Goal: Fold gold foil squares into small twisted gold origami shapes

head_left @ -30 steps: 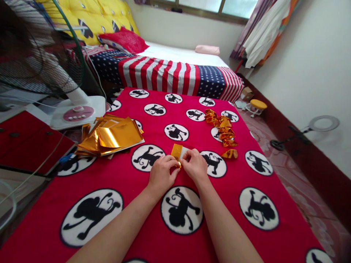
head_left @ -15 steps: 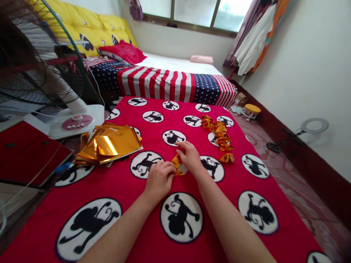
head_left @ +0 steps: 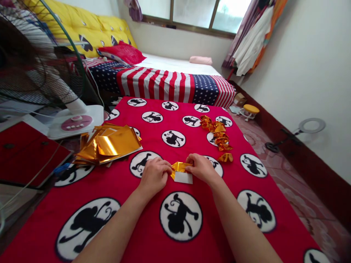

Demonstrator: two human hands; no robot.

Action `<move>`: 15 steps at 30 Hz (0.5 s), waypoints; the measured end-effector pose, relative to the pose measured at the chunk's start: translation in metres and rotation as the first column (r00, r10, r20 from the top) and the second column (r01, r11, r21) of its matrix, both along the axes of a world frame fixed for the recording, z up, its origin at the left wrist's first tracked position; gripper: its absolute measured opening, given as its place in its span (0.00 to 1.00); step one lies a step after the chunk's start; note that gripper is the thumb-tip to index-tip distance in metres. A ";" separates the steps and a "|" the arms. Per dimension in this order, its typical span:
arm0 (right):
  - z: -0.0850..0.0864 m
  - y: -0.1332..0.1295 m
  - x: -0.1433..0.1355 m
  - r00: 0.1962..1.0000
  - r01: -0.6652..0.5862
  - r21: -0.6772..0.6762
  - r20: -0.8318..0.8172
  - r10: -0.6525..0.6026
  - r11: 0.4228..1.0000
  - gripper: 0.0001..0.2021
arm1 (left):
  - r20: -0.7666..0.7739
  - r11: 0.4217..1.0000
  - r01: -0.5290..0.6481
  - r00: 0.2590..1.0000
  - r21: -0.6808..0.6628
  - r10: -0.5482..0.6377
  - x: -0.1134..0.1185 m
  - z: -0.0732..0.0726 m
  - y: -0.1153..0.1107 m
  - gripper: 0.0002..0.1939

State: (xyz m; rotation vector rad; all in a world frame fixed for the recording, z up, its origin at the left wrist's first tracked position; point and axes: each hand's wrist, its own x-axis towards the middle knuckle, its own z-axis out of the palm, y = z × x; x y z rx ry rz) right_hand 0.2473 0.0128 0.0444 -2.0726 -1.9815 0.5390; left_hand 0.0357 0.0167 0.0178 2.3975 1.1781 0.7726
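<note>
Between my hands, at the middle of the red cloth, lies a partly folded gold sheet (head_left: pixel 183 176) with a white underside strip facing up along its near side. My left hand (head_left: pixel 157 173) pinches its left end with closed fingers. At the upper right corner my right hand (head_left: pixel 201 168) grips the sheet between thumb and fingers. To the left rests a loose pile of flat gold sheets (head_left: pixel 115 143). A row of folded gold pieces (head_left: pixel 220 135) runs along the right, with a single folded piece (head_left: pixel 226 157) at its near end.
A fan (head_left: pixel 75 122) stands at the left beside a red box (head_left: pixel 27 153). The red cloth with monkey prints (head_left: pixel 137 233) covers the table. Beyond it is a bed (head_left: pixel 164 82). A yellow stool (head_left: pixel 251 109) and a ring light (head_left: pixel 312 125) are at the right.
My right hand has moved right and slightly down, from the sheet's far side to its right corner. The sheet is turned level and shows more of its white side. My left hand shifted slightly left.
</note>
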 end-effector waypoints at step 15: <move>-0.029 -0.047 -0.008 0.777 0.167 -0.031 -0.611 -0.151 0.985 0.12 | -0.062 0.998 -0.033 0.997 0.047 0.036 0.018 -0.007 -0.019 0.13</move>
